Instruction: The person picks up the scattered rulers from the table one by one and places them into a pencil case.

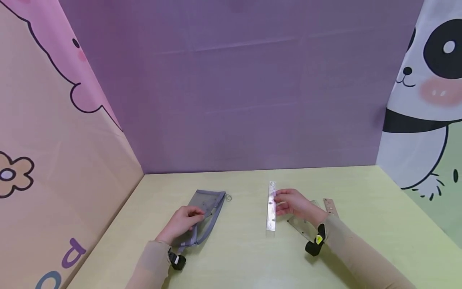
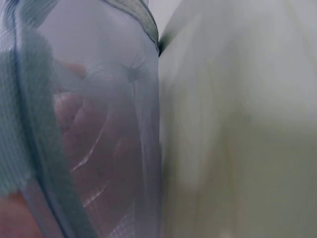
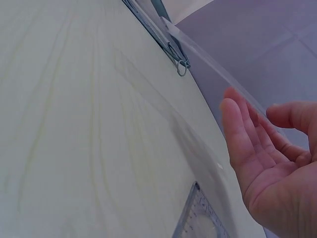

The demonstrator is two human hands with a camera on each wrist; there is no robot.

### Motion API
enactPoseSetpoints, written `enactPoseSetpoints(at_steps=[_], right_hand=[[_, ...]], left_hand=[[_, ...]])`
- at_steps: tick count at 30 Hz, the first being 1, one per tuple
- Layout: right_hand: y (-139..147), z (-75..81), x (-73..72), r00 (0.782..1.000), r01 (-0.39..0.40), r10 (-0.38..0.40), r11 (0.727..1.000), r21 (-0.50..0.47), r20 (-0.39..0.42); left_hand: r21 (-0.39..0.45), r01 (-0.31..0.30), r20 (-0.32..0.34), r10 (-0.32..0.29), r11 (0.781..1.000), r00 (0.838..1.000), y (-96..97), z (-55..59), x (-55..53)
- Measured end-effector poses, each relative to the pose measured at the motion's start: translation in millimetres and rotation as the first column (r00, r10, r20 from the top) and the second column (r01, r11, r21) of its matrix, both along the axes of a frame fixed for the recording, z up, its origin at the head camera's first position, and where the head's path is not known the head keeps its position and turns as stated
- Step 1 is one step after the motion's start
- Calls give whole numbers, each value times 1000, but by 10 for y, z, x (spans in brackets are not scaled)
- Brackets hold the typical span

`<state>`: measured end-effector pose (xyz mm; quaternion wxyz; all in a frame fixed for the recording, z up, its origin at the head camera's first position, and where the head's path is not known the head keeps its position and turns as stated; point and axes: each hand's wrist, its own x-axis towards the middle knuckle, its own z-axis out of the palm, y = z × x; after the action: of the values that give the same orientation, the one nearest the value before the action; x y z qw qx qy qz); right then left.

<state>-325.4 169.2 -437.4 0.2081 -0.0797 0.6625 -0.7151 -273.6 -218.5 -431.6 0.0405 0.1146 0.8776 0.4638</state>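
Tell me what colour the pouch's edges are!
The pouch's edges look greyish purple, best in the head view.

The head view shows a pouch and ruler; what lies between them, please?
Between the pouch and ruler, the head view shows the pouch's ring, then bare tabletop.

A big panda picture (image 1: 422,96) at the upper right, a purple wall (image 1: 231,88) top middle, an orange flower (image 1: 14,174) at the left edge

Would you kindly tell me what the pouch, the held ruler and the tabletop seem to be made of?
Pouch: probably shiny translucent plastic or mesh, since the left hand shows through; its ribbed edging looks like woven fabric.
Held ruler: likely clear, glossy plastic, transparent with glints.
Tabletop: satin wood or laminate, from faint grain.
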Motion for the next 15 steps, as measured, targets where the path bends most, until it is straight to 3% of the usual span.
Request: enactPoseSetpoints(at_steps=[15], right_hand=[[-51,29,46,1000,-18,18,1000,22,-3]], left_hand=[[8,-9,-14,9,1000,1000,2,31,38]])
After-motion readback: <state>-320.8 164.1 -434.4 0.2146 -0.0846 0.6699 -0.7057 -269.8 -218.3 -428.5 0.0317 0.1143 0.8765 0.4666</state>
